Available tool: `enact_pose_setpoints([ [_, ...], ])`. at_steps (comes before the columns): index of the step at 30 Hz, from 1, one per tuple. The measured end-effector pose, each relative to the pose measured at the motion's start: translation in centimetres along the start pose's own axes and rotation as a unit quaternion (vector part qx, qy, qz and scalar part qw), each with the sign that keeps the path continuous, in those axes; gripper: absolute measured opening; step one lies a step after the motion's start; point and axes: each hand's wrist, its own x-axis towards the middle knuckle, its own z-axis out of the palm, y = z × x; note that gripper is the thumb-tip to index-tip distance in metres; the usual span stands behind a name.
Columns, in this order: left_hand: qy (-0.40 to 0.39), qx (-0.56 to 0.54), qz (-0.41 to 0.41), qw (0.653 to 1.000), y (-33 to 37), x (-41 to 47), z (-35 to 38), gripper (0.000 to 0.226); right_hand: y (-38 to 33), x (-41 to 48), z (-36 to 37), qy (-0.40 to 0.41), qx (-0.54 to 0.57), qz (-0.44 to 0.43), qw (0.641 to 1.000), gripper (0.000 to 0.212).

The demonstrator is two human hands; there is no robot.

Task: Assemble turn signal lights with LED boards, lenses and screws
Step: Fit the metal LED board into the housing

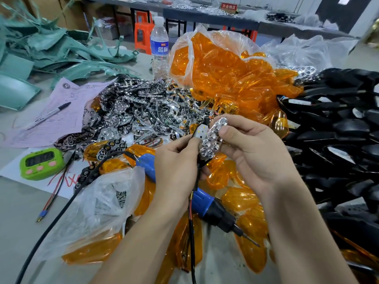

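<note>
My left hand (pixel 177 160) pinches a white LED board (pixel 200 132) whose black and red wires (pixel 192 203) hang down below it. My right hand (pixel 252 148) grips a chrome reflector (pixel 213 138) with several round cups, held against the board's right side. Both hands are raised above the table centre. Under them lies a blue electric screwdriver (pixel 202 199), its bit pointing lower right. Orange lenses (pixel 240 198) lie scattered around it. A clear bag of orange lenses (pixel 221 64) stands behind, and a heap of chrome reflectors (pixel 141 111) lies to its left.
Black lamp housings (pixel 338 140) are piled on the right. A clear bag with screws (pixel 106 201) sits at lower left, near a green timer (pixel 41 163). A pink form with a pen (pixel 51 113), a water bottle (pixel 159 48) and green plastic panels (pixel 51 50) fill the left and back.
</note>
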Motion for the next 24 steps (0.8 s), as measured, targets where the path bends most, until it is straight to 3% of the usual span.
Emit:
enact_pose_setpoints([
  [3, 0.004, -0.013, -0.006, 1.000, -0.1, -0.1, -0.3, 0.038, -0.2, 0.0, -0.5, 0.040, -0.118, -0.010, 0.992, 0.019],
  [9, 0.006, -0.035, -0.018, 0.999, 0.0, -0.1, -0.1, 0.033, -0.5, 0.1, -0.5, 0.015, -0.115, 0.006, 0.993, 0.017],
  [15, -0.006, -0.049, 0.008, 0.999, -0.5, -0.1, -0.1, 0.045, -0.7, 0.5, 0.4, 0.020, -0.223, -0.042, 0.974, 0.019],
  [21, -0.003, -0.050, 0.012, 0.999, -0.4, -0.1, 0.1, 0.042, -0.6, 0.2, 1.4, 0.097, -0.334, -0.100, 0.932, 0.017],
  [24, 0.003, -0.028, 0.055, 0.998, -0.4, -0.5, 0.1, 0.062, -0.4, 0.0, 2.1, 0.127, -0.345, -0.128, 0.921, 0.016],
])
